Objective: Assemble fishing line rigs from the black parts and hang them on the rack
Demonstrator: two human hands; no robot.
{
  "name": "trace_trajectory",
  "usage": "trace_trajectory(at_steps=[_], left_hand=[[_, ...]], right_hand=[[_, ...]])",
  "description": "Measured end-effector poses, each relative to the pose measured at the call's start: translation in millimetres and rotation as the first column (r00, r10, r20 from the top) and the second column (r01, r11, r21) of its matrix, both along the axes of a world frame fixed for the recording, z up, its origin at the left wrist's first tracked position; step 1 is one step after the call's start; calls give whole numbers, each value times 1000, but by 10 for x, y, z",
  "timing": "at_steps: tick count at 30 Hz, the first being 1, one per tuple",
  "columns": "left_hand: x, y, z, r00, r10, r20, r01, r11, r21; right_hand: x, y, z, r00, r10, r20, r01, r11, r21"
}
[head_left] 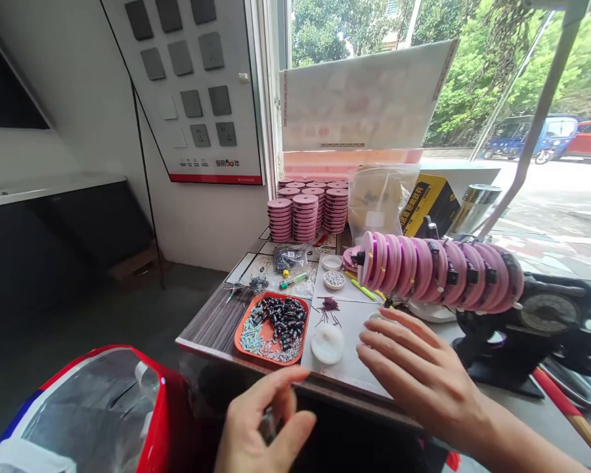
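Left hand (263, 424) half-curled before the desk's (207, 322) near edge, thumb and forefinger apart; can't tell if it holds anything. Right hand (418, 368) open, gripping nothing I see, near the white disc (328, 344) by that edge; orange tray (241, 349) of black parts (284, 318) toward the near left corner.

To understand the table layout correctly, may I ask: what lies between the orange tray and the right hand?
In the head view, a white round piece lies between the orange tray and the right hand.
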State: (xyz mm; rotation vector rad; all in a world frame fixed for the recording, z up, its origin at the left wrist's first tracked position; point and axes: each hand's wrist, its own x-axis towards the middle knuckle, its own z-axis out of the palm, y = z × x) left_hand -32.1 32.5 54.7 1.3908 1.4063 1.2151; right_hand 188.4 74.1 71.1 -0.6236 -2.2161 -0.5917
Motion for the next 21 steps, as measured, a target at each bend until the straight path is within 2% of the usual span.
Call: trace_trajectory(at_steps=[2,3,5,6,8,9,11,13,14,16,18,21], left_hand=[[210,129,162,988,-125,-91,133,988,83],[295,182,202,970,-202,-136,216,972,92],[405,250,211,948,-280,-152,301,943,140],[431,262,191,947,-304,-104,318,934,164],[444,250,127,930,-350,111,331,930,158],[441,233,94,891,-372,260,354,928,116],[438,200,31,758,-372,536,434,901,11],[450,186,-29,637,-330,696,502,864,-50],[459,189,-61,602,-316,733,517,854,-56],[474,205,-131,578,-301,758,523,850,-61],[483,225,-198,579,-302,758,525,849,-62],[495,243,-256,593,-303,746,529,845,-77]], right_hand=[[26,-6,-61,1000,-7,-26,8,1000,7],[43,-5,-76,999,-6,-38,7,1000,8],[69,-6,-86,998,9,-56,-9,1000,8],[73,-10,-85,998,19,-60,-18,1000,7],[64,-24,-77,997,30,-74,-29,999,16],[52,-32,-71,996,25,-88,-23,999,30],[23,-44,-53,992,-4,-127,13,997,70],[6,-37,-19,992,-31,-121,45,993,112],[9,-22,5,995,-40,-90,51,990,133],[42,40,61,999,-50,-1,50,985,167],[109,137,111,996,-73,48,61,976,209],[232,297,144,990,-137,20,127,957,261]])
